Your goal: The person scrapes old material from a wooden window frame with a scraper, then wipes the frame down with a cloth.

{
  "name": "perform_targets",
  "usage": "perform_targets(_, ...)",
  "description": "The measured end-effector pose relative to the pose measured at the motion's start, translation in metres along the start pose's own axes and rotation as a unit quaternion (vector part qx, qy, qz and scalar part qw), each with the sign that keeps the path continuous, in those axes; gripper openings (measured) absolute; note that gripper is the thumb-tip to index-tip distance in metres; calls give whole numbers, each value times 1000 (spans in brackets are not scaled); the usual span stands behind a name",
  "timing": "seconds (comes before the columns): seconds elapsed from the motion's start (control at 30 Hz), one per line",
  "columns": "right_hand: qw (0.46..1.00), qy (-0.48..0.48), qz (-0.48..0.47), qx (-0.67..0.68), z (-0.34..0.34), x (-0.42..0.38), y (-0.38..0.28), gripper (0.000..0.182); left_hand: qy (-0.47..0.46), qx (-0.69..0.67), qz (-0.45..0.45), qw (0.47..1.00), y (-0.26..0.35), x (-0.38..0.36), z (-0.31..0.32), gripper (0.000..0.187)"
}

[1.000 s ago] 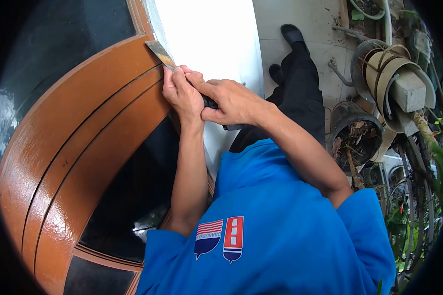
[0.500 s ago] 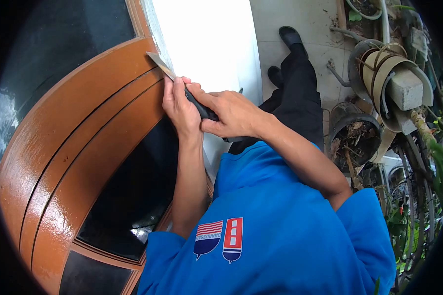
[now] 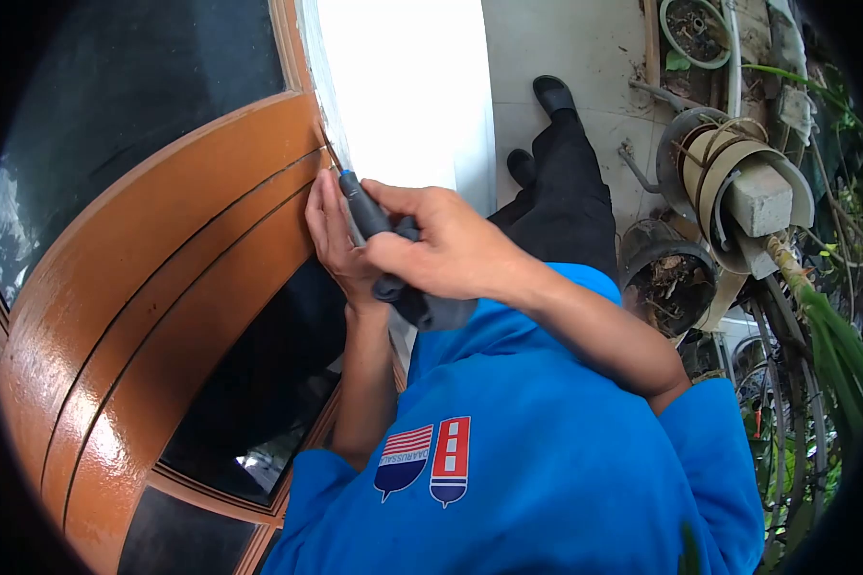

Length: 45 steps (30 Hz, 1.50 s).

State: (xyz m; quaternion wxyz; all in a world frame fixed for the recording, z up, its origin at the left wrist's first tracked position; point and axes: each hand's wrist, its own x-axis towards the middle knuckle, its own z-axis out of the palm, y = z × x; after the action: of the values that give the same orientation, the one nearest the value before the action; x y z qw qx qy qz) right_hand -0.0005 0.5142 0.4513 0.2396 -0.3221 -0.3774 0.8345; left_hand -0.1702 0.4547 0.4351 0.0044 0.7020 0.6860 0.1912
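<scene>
My right hand [image 3: 441, 240] is closed around the dark handle of a scraper [image 3: 364, 206], which has a blue band near the blade. The thin blade appears edge-on, its tip at the edge of the varnished wooden panel [image 3: 211, 182] beside the white surface. My left hand [image 3: 331, 230] is close under the tool, its fingers stretched out and resting against the wood edge. Part of the left palm is hidden behind the right hand and the handle.
Dark glass panes [image 3: 144, 86] flank the brown wood. A bright white surface [image 3: 403, 86] runs beside it. On the right are plant pots [image 3: 671, 273], a concrete block [image 3: 759, 199] and green leaves. My dark shoes [image 3: 552, 94] are on the tiled floor.
The scraper has turned from showing its broad blade to edge-on. My right hand has shifted slightly lower. My left fingers have moved off the tool to the wood edge.
</scene>
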Motion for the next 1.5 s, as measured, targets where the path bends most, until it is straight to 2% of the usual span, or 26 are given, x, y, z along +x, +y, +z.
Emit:
perform_targets(0.03, 1000, 4, -1, -23, 5, 4, -3, 61, 13, -12, -6, 1000, 6, 7, -2, 62)
perform_targets(0.17, 999, 28, -14, -40, 25, 16, -16, 43, 68, -23, -60, 996, -4, 13, 7, 56)
perform_targets(0.3, 999, -7, 32, 15, 26, 24, -40, 61, 58, -56, -92, 992, -9, 19, 1, 52)
perform_targets(0.33, 998, -30, 43, 17, 21, 26, -46, 71, 54, -62, -96, 992, -9, 21, 1, 52)
perform_targets(0.53, 997, -9, 60, 44, 20, 38, -44, 68, 34, -74, -118, 990, -6, 26, 0, 46)
perform_targets(0.63, 1000, 21, 8, -3, 28, 45, -37, 65, 27, -79, -122, 989, -7, 30, 0, 43)
perform_targets(0.73, 999, 37, 2, -17, 34, 49, -32, 40, 18, -84, -126, 988, -6, 32, -1, 40)
perform_targets(0.93, 1000, 19, 11, 3, 22, 50, -35, 30, 5, -95, -134, 986, -7, 38, 0, 35)
perform_targets(1.03, 998, 50, -8, 33, 26, 50, -31, 28, 2, -97, -132, 987, -9, 41, 0, 32)
perform_targets(1.13, 998, 56, -27, 30, 28, 51, -26, 30, -2, -102, -132, 986, -7, 42, 1, 30)
perform_targets(1.23, 999, 23, 6, 27, 22, 52, -25, 32, -6, -100, -134, 986, -6, 40, 0, 27)
perform_targets(1.33, 1000, 4, 8, 15, 17, 50, -30, 48, -10, -94, -137, 986, -10, 36, 0, 25)
perform_targets(1.43, 999, 34, -30, 11, 22, 44, -21, 47, -16, -95, -136, 986, -5, 43, 2, 24)
perform_targets(1.5, 999, 30, -19, 25, 14, 41, -29, 45, -23, -104, -138, 985, 2, 48, -2, 24)
